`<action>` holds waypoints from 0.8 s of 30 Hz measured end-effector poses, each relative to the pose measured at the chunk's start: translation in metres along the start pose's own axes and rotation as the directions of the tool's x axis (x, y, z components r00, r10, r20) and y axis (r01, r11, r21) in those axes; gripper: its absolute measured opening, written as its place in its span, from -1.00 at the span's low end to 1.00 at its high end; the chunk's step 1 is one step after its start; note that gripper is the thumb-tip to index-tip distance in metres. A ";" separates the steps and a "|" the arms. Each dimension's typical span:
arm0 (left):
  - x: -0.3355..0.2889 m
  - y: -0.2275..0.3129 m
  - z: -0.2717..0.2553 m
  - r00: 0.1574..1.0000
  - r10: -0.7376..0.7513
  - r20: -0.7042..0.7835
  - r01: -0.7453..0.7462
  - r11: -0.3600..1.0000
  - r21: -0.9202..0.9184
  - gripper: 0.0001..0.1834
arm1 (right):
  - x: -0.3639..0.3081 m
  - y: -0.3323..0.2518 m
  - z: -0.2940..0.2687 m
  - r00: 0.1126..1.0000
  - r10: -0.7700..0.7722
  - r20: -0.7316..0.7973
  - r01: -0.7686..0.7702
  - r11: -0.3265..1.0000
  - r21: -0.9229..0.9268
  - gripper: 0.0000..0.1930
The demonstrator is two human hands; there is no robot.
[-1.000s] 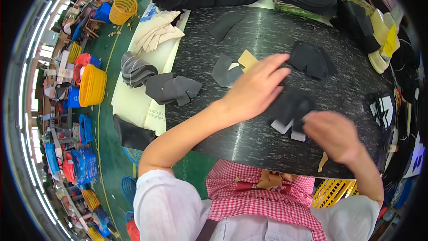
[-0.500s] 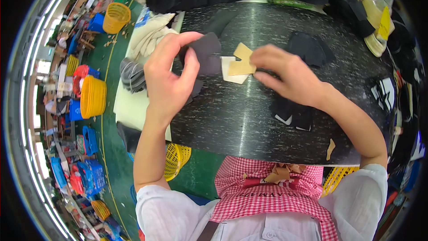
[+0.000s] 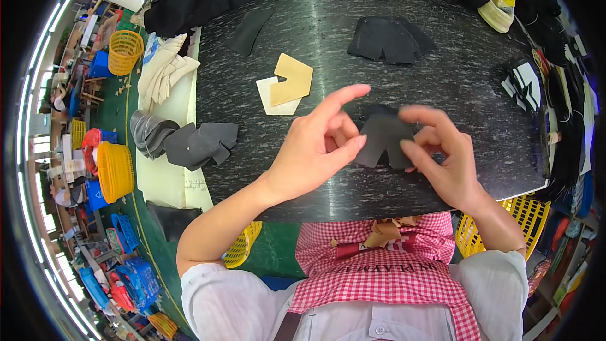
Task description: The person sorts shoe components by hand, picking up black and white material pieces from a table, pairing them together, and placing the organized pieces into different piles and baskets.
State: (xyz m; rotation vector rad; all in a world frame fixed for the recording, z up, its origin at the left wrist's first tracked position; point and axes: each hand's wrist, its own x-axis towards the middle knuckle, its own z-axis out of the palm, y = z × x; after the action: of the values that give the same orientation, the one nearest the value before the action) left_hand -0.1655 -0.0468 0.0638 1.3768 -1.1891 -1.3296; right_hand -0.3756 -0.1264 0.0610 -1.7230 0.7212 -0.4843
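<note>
My right hand (image 3: pixel 445 155) pinches the right edge of a dark notched fabric piece (image 3: pixel 380 142), its thumb and forefinger closed on it above the table. At the piece's left edge is the thumb tip of my left hand (image 3: pixel 319 142); whether it touches is unclear. The left forefinger is stretched out and stands apart from the thumb. Farther off, a tan notched piece (image 3: pixel 297 82) lies over a white piece (image 3: pixel 278 107), with neither hand on them. Under the held piece, part of another black piece (image 3: pixel 379 110) shows.
Stacked black pieces (image 3: pixel 388 38) lie toward the back, with a single dark strip (image 3: pixel 250 30) to their left. Grey-black pieces (image 3: pixel 202 144) and white gloves (image 3: pixel 165 69) rest along the left. Black-and-white pieces (image 3: pixel 522 85) sit at the right edge. Yellow baskets (image 3: pixel 533 211) stand below the table.
The right hand has left the tan piece and come nearer to me, now holding a dark piece. The left hand has moved right and no longer grips a dark piece. The view has shifted.
</note>
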 end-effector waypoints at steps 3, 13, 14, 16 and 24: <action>0.005 0.000 0.002 1.000 -0.002 0.020 -0.003 0.968 0.253 -0.34 | 0.002 0.001 0.007 0.994 0.093 -0.057 -0.098 0.992 -0.080 -0.67; 0.010 -0.020 0.005 0.951 0.305 0.057 -0.233 0.579 0.782 -0.41 | 0.008 0.019 0.018 0.959 -0.282 -0.006 0.229 0.791 -0.567 -0.85; 0.011 -0.020 0.002 0.901 0.399 0.171 -0.286 0.249 0.925 -0.43 | 0.008 0.018 0.016 0.958 -0.286 -0.001 0.235 0.789 -0.567 -0.85; 0.006 -0.007 -0.027 0.870 0.492 0.024 -0.133 0.188 0.973 -0.60 | 0.009 0.014 0.005 0.934 -0.355 0.043 0.307 0.733 -0.608 -0.88; 0.017 -0.009 -0.085 0.890 0.427 0.160 -0.289 0.259 0.922 -0.79 | 0.065 -0.019 0.047 0.663 -0.557 0.500 0.747 0.453 -0.486 -0.77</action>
State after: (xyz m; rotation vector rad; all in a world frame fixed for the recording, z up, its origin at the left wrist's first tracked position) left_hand -0.0804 -0.0650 0.0574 1.7084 -2.1982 -0.0606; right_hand -0.2940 -0.1348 0.0641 -2.7214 -0.0862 -0.5281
